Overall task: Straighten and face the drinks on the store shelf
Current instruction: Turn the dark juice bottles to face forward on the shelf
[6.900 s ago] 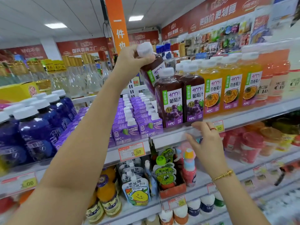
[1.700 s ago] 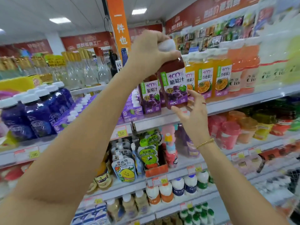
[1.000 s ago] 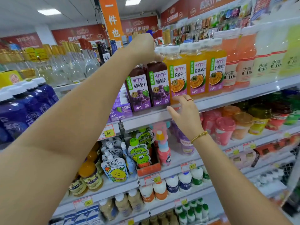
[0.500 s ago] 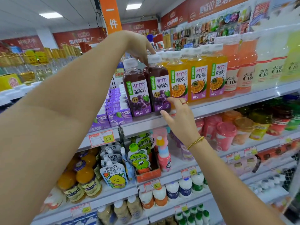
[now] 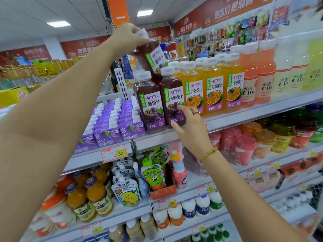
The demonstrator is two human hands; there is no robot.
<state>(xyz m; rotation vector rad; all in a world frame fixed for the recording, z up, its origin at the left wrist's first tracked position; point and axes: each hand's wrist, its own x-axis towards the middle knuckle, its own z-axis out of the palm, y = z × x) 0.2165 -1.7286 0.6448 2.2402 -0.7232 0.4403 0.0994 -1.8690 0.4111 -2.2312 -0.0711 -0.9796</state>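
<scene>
- Left hand (image 5: pixel 127 36) is up high, fingers clamped round the white cap (image 5: pixel 142 33) of a raised grape juice bottle (image 5: pixel 154 57)!
- That raised grape juice bottle hangs tilted, cap to the upper left, label facing out, its lower end dipping behind the front pair on the top shelf (image 5: pixel 244 116).
- Right hand (image 5: pixel 191 131) is down low, fingers relaxed and spread, fingertips (image 5: pixel 180 107) touching the label of the right front grape bottle (image 5: pixel 173 95), thumb by its base. It is not wrapped round it.
- Right front grape bottle stands upright at the shelf edge, label forward, just beside the left front grape bottle (image 5: pixel 150 102), also upright and facing out.
- To their right, touching in a row, three orange juice bottles (image 5: pixel 214 88) face forward, then pale peach bottles (image 5: pixel 264 72).
- To the left sit rows of purple cartons (image 5: pixel 111 123), with a price tag (image 5: pixel 114 153) on the rail below.
- Gold bracelet (image 5: pixel 208 154) on the right wrist, ring (image 5: pixel 196 113) on a finger.
</scene>
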